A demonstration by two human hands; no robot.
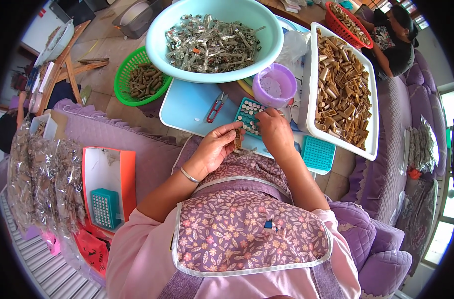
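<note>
my left hand (214, 149) is raised before my chest, fingers curled in a pinching grip, bangle at the wrist. my right hand (275, 132) reaches forward, palm down, fingertips apparently pressed downward.

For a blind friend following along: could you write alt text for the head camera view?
A seated person's left hand holds a small brown piece while the right hand rests on a teal grid tray, between a pale bowl of silvery scraps and a white tray of brown pieces.
</note>
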